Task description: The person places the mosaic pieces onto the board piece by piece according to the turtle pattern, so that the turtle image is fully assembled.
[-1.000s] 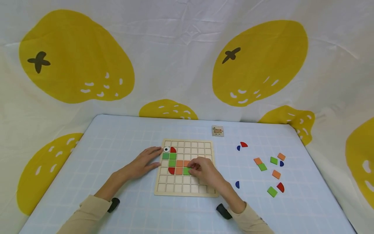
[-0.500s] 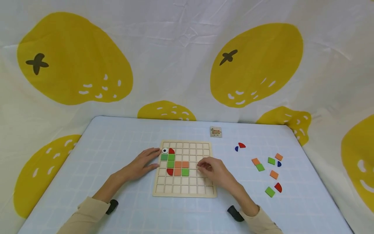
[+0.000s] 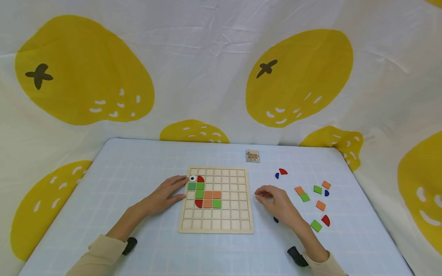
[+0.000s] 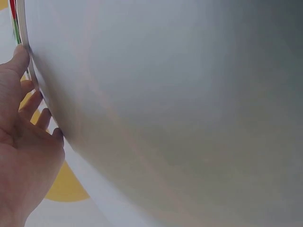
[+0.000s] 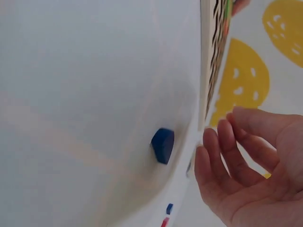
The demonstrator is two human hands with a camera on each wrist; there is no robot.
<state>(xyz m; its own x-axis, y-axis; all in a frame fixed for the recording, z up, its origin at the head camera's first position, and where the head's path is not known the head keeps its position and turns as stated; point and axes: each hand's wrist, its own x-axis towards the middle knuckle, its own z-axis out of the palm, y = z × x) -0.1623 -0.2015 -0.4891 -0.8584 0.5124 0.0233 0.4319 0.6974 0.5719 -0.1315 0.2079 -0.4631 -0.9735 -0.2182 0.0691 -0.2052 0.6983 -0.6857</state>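
Observation:
A wooden grid board [image 3: 215,224] lies on the table, with colored tiles set in its left half: a white eye tile [image 3: 193,178], green squares [image 3: 200,194], orange squares [image 3: 208,195] and red quarter circles [image 3: 198,204]. My left hand [image 3: 160,197] rests at the board's left edge, fingers extended, fingertips touching it. Just right of the board, my right hand [image 3: 277,205] hovers with loosely bent fingers, thumb close to the index finger. Nothing shows between them. A blue half circle [image 5: 162,145] lies below that hand, mostly covered by it in the head view.
Loose tiles are scattered at the right: orange squares [image 3: 320,206], green squares [image 3: 316,225], a red quarter circle [image 3: 325,220] and blue half circles [image 3: 326,193]. A small pattern card [image 3: 253,156] lies behind the board. A patterned cloth [image 3: 200,76] hangs behind the table.
My right hand has left the green and orange tiles on the board and moved right, past its right edge. My left hand stays at the left edge. The head view has shifted slightly.

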